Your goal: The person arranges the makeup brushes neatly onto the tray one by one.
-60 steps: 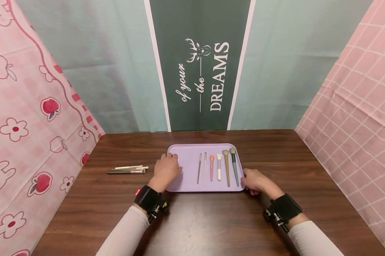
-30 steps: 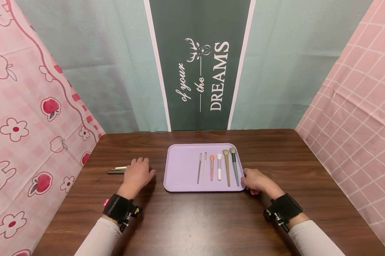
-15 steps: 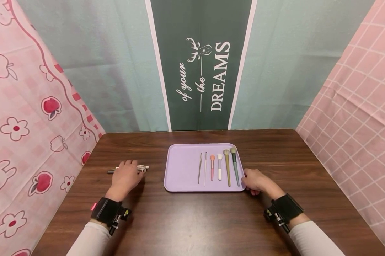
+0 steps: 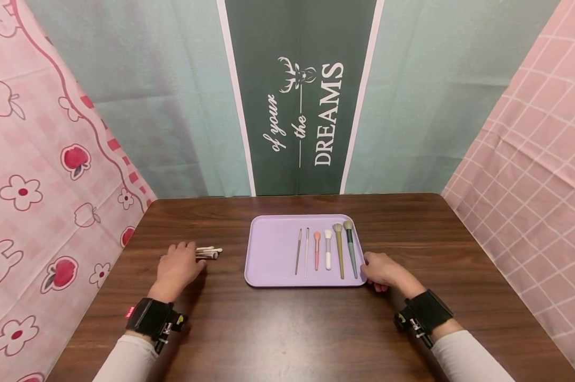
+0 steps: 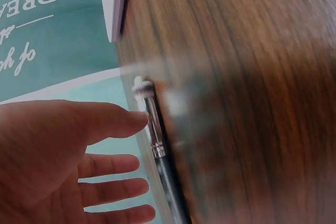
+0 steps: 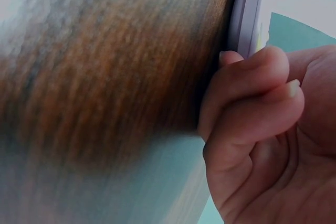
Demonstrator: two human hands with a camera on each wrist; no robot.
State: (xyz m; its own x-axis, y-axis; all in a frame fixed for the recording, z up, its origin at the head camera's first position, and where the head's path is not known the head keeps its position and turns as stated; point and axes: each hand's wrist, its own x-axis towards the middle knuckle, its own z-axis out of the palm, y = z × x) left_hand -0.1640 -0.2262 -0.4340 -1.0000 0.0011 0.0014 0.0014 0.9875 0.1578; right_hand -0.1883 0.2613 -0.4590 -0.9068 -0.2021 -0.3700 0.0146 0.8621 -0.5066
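My left hand [image 4: 176,268] hovers low over a small bunch of makeup brushes [image 4: 208,251] on the left of the table, covering their handles. In the left wrist view its fingers are extended, with the thumb tip right at the ferrule of a dark-handled makeup brush [image 5: 170,187]; a pale brush tip [image 5: 139,81] shows behind. With curled fingers, my right hand [image 4: 385,270] holds the right front corner of the lilac tray [image 4: 270,254]. On that tray lie several brushes in a row, from a thin dark one [image 4: 298,252] to a green-handled one [image 4: 351,249].
Between the thin and green brushes lie a pink brush [image 4: 316,252], a white-headed one [image 4: 327,249] and an olive one [image 4: 339,252]. The dark wooden table [image 4: 287,329] meets a green curtain [image 4: 297,180] behind and pink cloths [image 4: 521,132] at the sides.
My left hand has left the tray's left side and moved left to the loose brushes, sliding along toward their handle ends. The right hand stays at the tray corner.
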